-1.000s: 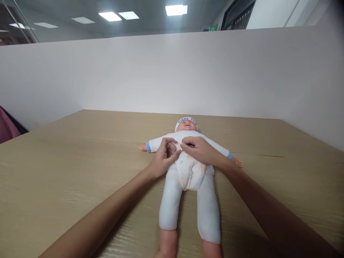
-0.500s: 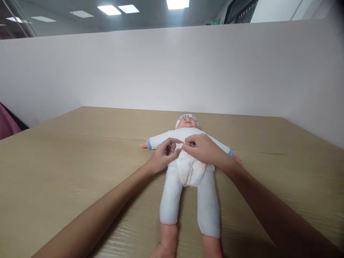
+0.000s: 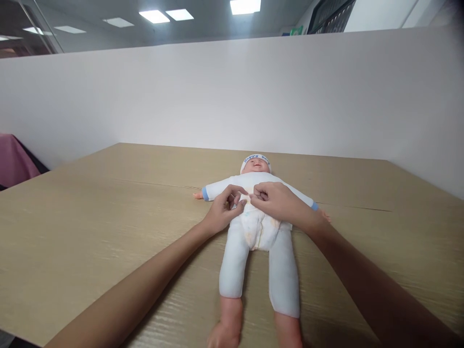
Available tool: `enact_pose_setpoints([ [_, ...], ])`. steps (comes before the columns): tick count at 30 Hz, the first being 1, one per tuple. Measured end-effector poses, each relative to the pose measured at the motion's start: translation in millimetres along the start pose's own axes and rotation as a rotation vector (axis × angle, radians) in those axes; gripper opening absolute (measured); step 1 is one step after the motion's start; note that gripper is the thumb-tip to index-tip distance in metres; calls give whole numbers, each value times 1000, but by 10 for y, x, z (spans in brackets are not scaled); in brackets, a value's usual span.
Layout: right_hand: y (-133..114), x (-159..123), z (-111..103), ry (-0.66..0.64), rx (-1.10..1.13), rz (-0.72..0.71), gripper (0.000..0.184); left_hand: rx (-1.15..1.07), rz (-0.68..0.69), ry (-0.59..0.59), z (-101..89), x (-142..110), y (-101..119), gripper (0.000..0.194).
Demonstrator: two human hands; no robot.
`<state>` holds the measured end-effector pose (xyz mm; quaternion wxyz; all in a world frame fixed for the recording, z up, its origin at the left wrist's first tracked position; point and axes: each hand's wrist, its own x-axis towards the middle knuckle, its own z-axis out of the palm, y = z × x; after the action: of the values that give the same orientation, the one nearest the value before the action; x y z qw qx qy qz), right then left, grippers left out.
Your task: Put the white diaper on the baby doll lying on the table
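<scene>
A baby doll point(image 3: 232, 270) in white clothes with blue cuffs lies on its back, head away from me, arms spread. Around its hips is a white diaper point(image 3: 261, 229) with pale printed spots. My left hand point(image 3: 226, 207) is at the left of the diaper's waist, its thumb and fingers curled on the waistband. My right hand point(image 3: 277, 200) rests over the waist from the other side, fingers folded in a pinch at the diaper's upper edge. The fingertips of both hands nearly meet at the middle. My hands cover much of the doll's belly and the diaper's top.
The doll lies on a wide wooden-topped table point(image 3: 108, 232). A white partition point(image 3: 217, 92) stands along the table's far side and right. Something pink and cloth-like point(image 3: 16, 159) is beyond the left edge.
The camera view has shifted slightly, so everything sits a little further right. Both hands stay at the diaper's waist, with only slight finger movement.
</scene>
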<state>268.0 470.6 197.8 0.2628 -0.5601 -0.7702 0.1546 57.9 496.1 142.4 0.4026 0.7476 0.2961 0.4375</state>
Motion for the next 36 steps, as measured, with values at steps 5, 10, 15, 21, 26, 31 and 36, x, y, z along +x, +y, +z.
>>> enact_pose_setpoints([
  [5,-29,-34,-62,40,-3,-17,36,52,43,-12,-25,6,-43,28],
  [10,-202,-143,-321,236,171,23,41,128,133,-60,-48,8,-90,30],
  [15,-484,-394,-453,325,299,-86,47,276,216,-126,-136,39,-50,38],
  [21,-597,-955,-163,117,270,-262,43,879,408,-302,-369,-23,327,41],
  [26,-375,-1454,87,-48,233,-256,20,621,369,-275,-255,-450,681,38],
  [31,-218,-1610,136,-76,204,-103,15,561,296,-575,-217,-727,692,23],
  [36,-129,-1499,190,14,43,9,8,491,65,-469,-270,-704,602,12],
])
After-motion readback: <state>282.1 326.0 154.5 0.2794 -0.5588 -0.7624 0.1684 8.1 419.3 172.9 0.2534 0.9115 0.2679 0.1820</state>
